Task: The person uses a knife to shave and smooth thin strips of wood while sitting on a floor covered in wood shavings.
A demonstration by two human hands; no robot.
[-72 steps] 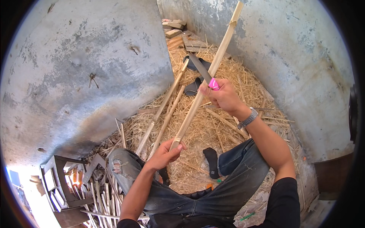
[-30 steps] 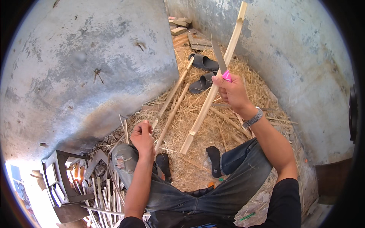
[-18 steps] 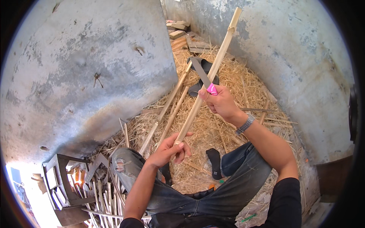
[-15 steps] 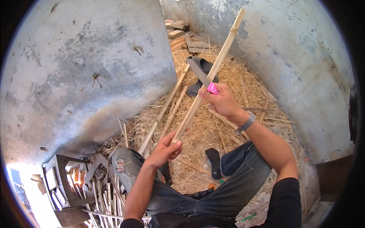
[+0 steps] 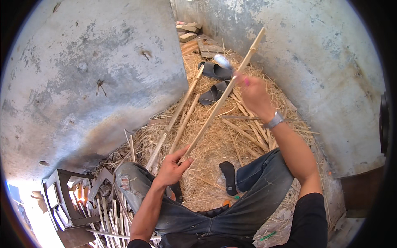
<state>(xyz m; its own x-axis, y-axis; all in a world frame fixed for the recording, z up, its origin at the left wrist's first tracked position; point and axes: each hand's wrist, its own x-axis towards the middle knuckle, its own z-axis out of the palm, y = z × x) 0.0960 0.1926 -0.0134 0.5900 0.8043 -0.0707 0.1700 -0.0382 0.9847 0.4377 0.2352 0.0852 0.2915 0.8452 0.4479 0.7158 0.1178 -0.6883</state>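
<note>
A long, pale bamboo strip slants up and away to the right, with a node near its far end. Its near end is gripped between the thumb and fingers of my left hand, close to my left knee. Farther along the strip, my right hand is closed around the pink handle of a knife. The knife's blade shows as a bright blur on the far side of the strip. Motion smears the right fingers, and whether the edge touches the strip cannot be made out. A metal watch sits on my right wrist.
Straw-like shavings cover the floor between my legs. Longer bamboo pieces lie to the left, near dark slippers. Grey walls rise on both sides. At lower left stand a dark frame and a pile of split strips.
My right hand and the knife have moved away from me along the strip. The strip's far end has dropped lower in view, and the blade has turned and blurred.
</note>
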